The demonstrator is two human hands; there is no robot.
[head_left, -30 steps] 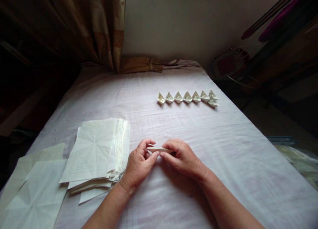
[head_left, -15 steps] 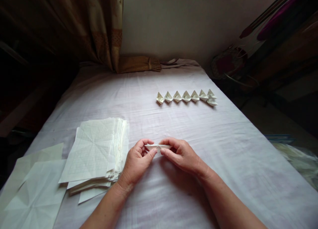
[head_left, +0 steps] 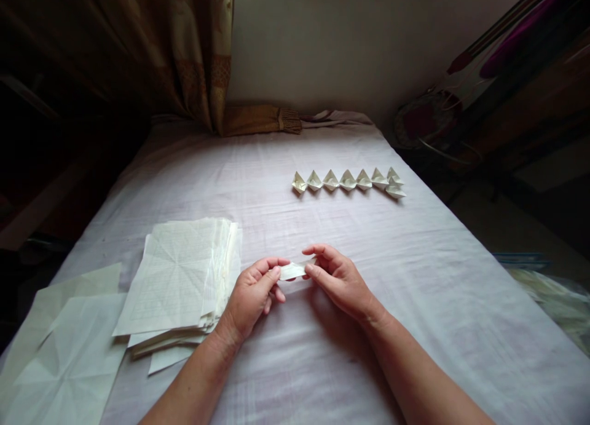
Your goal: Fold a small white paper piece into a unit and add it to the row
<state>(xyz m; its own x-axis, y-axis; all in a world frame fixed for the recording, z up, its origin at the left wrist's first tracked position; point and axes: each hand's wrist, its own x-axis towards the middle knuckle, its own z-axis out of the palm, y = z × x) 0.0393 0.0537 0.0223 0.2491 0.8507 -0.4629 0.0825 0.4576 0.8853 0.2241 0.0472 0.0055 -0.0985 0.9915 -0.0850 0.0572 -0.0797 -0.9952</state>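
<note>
A small folded piece of white paper (head_left: 293, 270) is held level between my two hands, above the bedsheet. My left hand (head_left: 255, 288) pinches its left end between thumb and fingers. On the other end, my right hand (head_left: 335, 277) has its thumb in front and some fingers behind, with the index finger raised along the top. My fingers hide both ends of the paper. Beyond my hands, several folded paper boats (head_left: 348, 179) stand in a row, two of them bunched at the right end.
Left of my hands lies a thick stack of creased paper sheets (head_left: 170, 277). More creased sheets (head_left: 69, 357) lie at the lower left. A pale sheet (head_left: 258, 185) covers the bed. A brown curtain (head_left: 203, 56) hangs at the back left. Plastic-wrapped things (head_left: 553, 296) sit beyond the right edge.
The folded paper has turned from its narrow edge to show a broad flat face. My left fingers have shifted to its left end, and my right index finger has lifted.
</note>
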